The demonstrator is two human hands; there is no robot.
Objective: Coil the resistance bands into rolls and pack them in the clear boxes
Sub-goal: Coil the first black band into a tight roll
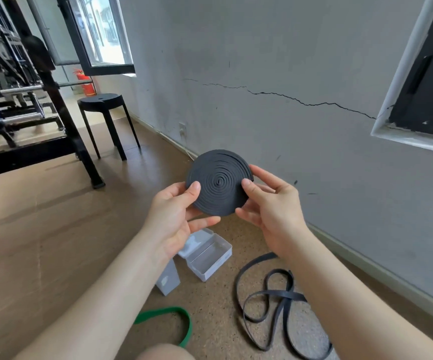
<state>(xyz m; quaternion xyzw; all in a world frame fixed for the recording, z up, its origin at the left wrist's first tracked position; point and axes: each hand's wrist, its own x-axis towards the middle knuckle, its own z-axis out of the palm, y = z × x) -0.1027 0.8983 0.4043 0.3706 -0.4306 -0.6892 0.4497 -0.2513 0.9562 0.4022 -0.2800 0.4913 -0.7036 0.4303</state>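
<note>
A black resistance band wound into a flat coil (218, 181) is held up in front of me, its spiral face toward the camera. My left hand (176, 211) pinches its left edge, thumb on the face and fingers behind. My right hand (272, 201) grips the right edge the same way. Below on the floor lies an open clear box (207, 255) with its lid hinged back, and a second clear box (168, 278) partly hidden by my left forearm. A loose black band (277, 300) sprawls on the floor to the right. A green band (181, 323) lies near my knee.
A grey wall with a long crack (301, 100) runs along the right. A black stool (103, 102) stands at the back, beside a black gym rack (54, 94). A red fire extinguisher (87, 83) stands under the open window. Brown cork floor lies around the boxes.
</note>
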